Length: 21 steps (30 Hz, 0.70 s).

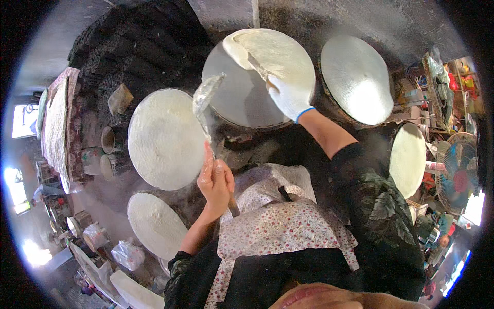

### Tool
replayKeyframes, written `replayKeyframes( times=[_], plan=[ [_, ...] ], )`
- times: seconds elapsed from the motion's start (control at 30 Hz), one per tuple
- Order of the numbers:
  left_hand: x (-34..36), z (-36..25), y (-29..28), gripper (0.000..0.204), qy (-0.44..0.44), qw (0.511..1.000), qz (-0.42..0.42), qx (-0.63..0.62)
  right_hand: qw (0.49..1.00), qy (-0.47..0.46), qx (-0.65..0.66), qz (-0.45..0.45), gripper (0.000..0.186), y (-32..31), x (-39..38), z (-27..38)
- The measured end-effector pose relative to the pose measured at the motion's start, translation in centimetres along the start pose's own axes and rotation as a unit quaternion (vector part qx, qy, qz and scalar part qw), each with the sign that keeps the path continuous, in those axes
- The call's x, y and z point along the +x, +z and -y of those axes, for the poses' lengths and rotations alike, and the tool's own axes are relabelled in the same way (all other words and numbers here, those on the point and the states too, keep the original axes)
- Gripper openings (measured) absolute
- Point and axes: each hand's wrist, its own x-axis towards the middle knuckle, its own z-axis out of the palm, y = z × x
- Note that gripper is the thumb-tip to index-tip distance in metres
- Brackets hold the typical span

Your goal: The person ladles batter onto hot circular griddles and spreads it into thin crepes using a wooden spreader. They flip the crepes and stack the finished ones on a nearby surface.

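My bare left hand [216, 188] is closed on the long handle of a batter-coated ladle [206, 98], raised at the left edge of the middle round griddle [234, 103]. My right hand [285, 100], in a white glove with a blue cuff, grips a thin spreader [256, 67] over that griddle, its tip at a thick fold of pale batter [234, 49]. A layer of batter [283, 54] covers the upper right of the surface, while the lower left shows grey.
Pale-covered round griddles [164, 139] stand left, lower left [154, 224] and right [408, 159]; a shiny one [355, 74] is at upper right. A white-topped slab [56, 129] is far left, a fan [457, 172] far right. A floral apron [272, 232] covers my front.
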Motion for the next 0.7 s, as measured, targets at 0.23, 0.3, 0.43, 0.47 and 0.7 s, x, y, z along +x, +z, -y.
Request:
replayKeyframes(
  times=[0.23,0.3,0.43,0.47,0.7],
  plan=[
    [-1.7,-0.4,3.3,0.057,-0.029,0.995,-0.096,0.015,0.993,-0.089,0.065,-0.028,0.037,-0.5,1.6,-2.1],
    [-2.1,-0.4,4.9,0.057,-0.01,0.993,-0.115,0.009,0.993,-0.084,0.03,0.071,0.037,-1.0,2.3,-1.4],
    [-3.4,-0.4,7.0,0.057,-0.018,0.986,-0.168,0.002,0.981,-0.133,0.028,0.136,0.038,-2.7,2.9,-2.3],
    [-3.7,-0.3,7.2,0.057,-0.019,0.986,-0.165,-0.005,0.985,-0.05,-0.019,0.166,0.038,-3.2,3.1,-2.7],
    [-4.7,-0.4,8.4,0.058,-0.019,0.978,-0.205,0.027,0.955,-0.217,0.104,0.175,0.043,-3.6,3.1,-1.0]
  ],
)
